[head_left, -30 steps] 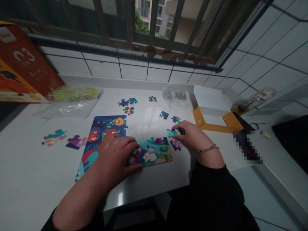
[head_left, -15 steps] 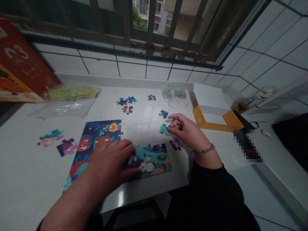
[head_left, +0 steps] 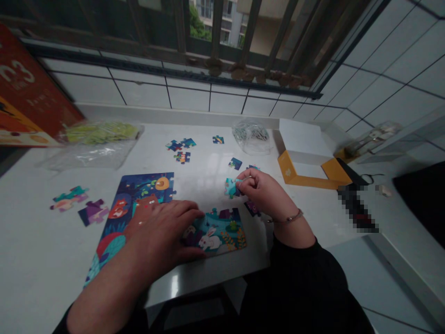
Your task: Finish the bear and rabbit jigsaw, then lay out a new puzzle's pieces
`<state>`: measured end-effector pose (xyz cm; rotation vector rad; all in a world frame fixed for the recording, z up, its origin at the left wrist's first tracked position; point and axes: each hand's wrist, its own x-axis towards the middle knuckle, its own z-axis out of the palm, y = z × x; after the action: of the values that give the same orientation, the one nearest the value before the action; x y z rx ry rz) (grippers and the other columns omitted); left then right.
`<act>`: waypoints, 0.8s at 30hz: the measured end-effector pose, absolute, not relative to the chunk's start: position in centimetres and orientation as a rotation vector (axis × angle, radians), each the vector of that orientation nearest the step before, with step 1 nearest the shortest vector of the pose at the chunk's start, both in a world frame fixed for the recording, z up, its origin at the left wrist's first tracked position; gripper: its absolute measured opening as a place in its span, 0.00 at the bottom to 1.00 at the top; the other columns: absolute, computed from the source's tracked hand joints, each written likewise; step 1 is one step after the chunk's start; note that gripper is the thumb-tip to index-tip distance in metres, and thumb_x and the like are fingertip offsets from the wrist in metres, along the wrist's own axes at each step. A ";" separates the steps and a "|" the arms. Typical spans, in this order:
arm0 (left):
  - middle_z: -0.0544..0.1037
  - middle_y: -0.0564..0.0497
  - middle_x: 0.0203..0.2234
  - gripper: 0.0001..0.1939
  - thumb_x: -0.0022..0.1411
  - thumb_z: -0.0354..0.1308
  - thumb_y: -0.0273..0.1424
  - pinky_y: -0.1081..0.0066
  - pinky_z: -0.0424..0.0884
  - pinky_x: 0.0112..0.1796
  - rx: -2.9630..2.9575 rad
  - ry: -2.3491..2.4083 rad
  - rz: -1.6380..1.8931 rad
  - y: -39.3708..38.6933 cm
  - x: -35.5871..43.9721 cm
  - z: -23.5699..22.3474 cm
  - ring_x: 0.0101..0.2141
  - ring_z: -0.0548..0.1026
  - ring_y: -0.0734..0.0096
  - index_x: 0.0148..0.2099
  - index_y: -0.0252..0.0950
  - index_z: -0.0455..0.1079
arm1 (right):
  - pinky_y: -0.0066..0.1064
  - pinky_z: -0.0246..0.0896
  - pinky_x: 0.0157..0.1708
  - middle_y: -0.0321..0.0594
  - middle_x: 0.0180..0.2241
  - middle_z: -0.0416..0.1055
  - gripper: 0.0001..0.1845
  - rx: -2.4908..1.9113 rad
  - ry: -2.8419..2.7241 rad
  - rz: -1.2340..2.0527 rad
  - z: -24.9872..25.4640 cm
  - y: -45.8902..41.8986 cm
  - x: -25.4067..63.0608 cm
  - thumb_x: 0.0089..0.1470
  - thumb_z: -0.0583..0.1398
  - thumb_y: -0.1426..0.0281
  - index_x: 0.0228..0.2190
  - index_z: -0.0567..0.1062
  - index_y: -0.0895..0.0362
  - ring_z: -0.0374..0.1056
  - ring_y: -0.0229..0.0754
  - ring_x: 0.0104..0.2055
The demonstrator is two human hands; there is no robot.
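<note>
My left hand lies flat, fingers spread, on a partly assembled colourful jigsaw puzzle on a white table. A white rabbit shows in the puzzle's lower right part. My right hand pinches a teal puzzle piece and holds it just above the table, over the gap at the puzzle's upper right. A purple piece lies beside that hand's wrist.
Loose pieces lie at the far middle and at the left. Two clear plastic bags sit near the tiled wall. An orange-and-white box stands at the right, a red box at the far left.
My right hand lifted the teal piece off the table and carried it left, toward the puzzle's open gap. My left hand stayed pressed on the puzzle.
</note>
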<state>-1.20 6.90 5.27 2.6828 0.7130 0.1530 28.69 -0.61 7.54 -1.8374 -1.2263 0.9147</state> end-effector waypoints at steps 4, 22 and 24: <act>0.81 0.45 0.60 0.33 0.53 0.81 0.47 0.47 0.71 0.56 2.686 0.710 0.146 7.0 -1.3 5.2 0.56 0.79 0.42 0.59 0.46 0.79 | 0.28 0.57 0.21 0.34 0.28 0.78 0.08 -1.885 -1.200 0.865 7.4 -0.5 28.8 0.65 0.62 0.65 0.44 0.74 0.55 0.67 0.36 0.21; 0.81 0.46 0.57 0.16 0.68 0.69 0.41 0.50 0.72 0.56 2.627 0.697 0.191 6.8 -0.8 5.9 0.54 0.79 0.48 0.55 0.44 0.79 | 0.31 0.67 0.31 0.39 0.30 0.83 0.08 -2.021 -1.155 0.709 7.5 -0.4 28.9 0.63 0.63 0.66 0.31 0.73 0.53 0.79 0.42 0.30; 0.81 0.46 0.57 0.15 0.68 0.69 0.41 0.50 0.72 0.56 2.626 0.691 0.205 6.8 -0.8 5.7 0.54 0.79 0.49 0.55 0.45 0.79 | 0.31 0.65 0.30 0.38 0.29 0.83 0.06 -2.032 -1.165 0.651 7.3 -0.5 29.0 0.60 0.64 0.67 0.32 0.73 0.53 0.77 0.41 0.29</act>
<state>-0.80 6.82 5.73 2.6260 0.6907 0.2046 29.05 -0.46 7.27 -2.0324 -1.1655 0.6509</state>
